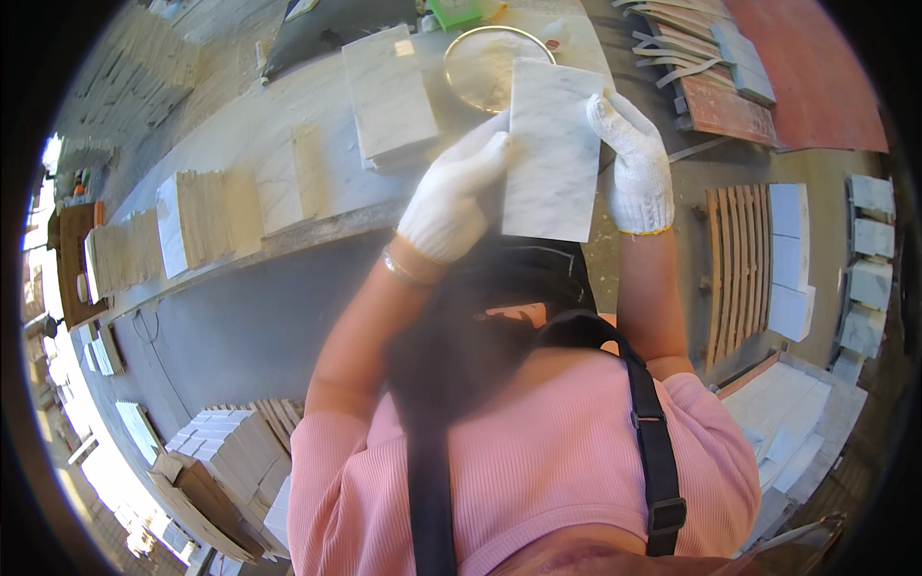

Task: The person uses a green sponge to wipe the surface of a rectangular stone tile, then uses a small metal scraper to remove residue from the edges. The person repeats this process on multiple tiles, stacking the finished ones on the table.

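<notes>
A white marble tile (554, 154) with faint grey veins is held up in front of me, over the near edge of the workbench. My left hand (451, 190), in a white knit glove, grips its left edge with the thumb on the face. On the opposite edge, my right hand (634, 161), gloved the same way, has its thumb on the face and its fingers behind, mostly hidden. Just beyond the tile lies a round, gold-rimmed dish or ring (480, 69). A stack of similar tiles (389, 96) rests on the bench to the left.
More tiles stand in rows (197, 221) along the left of the workbench (336, 223). A green object (454, 13) and black sheet (336, 34) lie at the back. A slatted wooden pallet (738, 274) with white blocks is at the right; boxed tiles (226, 456) sit lower left.
</notes>
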The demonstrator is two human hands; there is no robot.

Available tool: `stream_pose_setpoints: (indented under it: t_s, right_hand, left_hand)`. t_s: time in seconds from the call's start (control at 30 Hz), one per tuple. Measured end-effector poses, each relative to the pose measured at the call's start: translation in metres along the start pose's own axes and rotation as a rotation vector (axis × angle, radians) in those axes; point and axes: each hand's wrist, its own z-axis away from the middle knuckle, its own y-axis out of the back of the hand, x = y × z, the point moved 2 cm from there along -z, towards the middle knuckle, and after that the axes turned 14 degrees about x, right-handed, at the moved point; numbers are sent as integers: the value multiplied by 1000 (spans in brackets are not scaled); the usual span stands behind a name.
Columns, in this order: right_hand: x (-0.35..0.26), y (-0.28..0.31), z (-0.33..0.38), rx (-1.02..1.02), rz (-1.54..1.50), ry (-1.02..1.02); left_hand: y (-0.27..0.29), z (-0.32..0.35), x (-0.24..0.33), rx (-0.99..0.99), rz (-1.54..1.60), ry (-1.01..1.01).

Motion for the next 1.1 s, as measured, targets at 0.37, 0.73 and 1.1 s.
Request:
stream_pose_setpoints:
  t_s: [0.37,0.73,1.1]
  right_hand:
    - [-2,2,-2,-67,-94,-26]
    - [-22,-19,21,-155,-16,40]
    - [18,3,47,-273,219,-22]
  left_hand:
    - [8,3,-1,19,-113,-14]
    - [-25,32,46,39,-343,-109]
    - [-6,12,87,123,-597,-713]
